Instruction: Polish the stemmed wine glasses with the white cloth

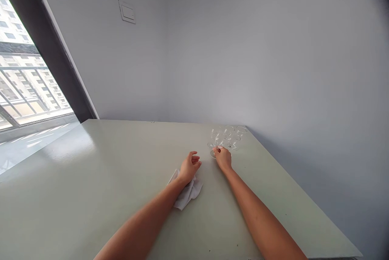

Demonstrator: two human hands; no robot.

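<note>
Several clear stemmed glasses (229, 131) stand grouped at the far right corner of the pale table. My right hand (223, 156) is at the near side of this group, its fingers pinched on a wine glass whose round base (213, 154) shows beside the fingertips. My left hand (190, 166) is to the left, over the table, with curled but parted fingers and nothing in it. Beneath my left wrist lies a crumpled white cloth (190, 194).
The glossy table (106, 179) meets grey walls at its back and right edges. A light switch (127, 12) is on the back wall. At the left, a window (24, 77) shows a railing and buildings.
</note>
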